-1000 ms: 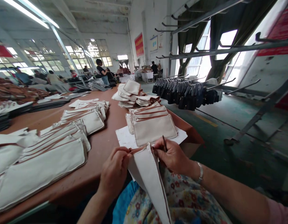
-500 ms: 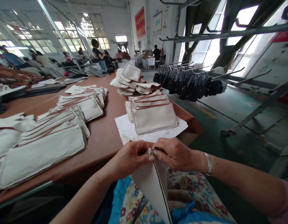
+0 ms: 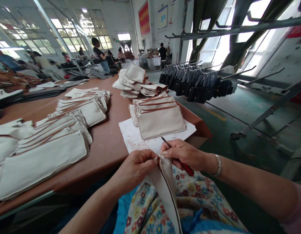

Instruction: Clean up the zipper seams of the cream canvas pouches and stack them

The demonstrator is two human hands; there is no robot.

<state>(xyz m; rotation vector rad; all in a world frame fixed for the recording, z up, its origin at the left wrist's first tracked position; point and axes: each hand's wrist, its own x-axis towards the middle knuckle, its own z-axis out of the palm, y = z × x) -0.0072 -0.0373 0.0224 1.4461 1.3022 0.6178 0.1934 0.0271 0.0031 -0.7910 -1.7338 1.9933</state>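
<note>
My left hand [image 3: 138, 166] pinches the top corner of a cream fabric pouch piece [image 3: 157, 187] with a dark brown edge. The piece hangs down over my lap. In my right hand [image 3: 183, 154] is a slim tool with a red handle [image 3: 188, 169]; its thin dark shaft points up and left, past the fingers. The right fingertips also touch the fabric corner beside the left thumb. Beyond my hands, a stack of cream pouches [image 3: 162, 123] with brown edges lies on a white paper sheet [image 3: 126, 136].
Overlapping rows of cream pouches [image 3: 48, 169] cover the left of the brown table [image 3: 108, 139]. Another pile [image 3: 134, 76] lies farther back. On the right stands a metal rack [image 3: 250, 125] with black bags [image 3: 196, 84] hanging. Several people work in the background.
My right hand has turned, so the tool's shaft now points up and the red handle shows below. The left hand still pinches the fabric corner, slightly lower. The view has shifted a little.
</note>
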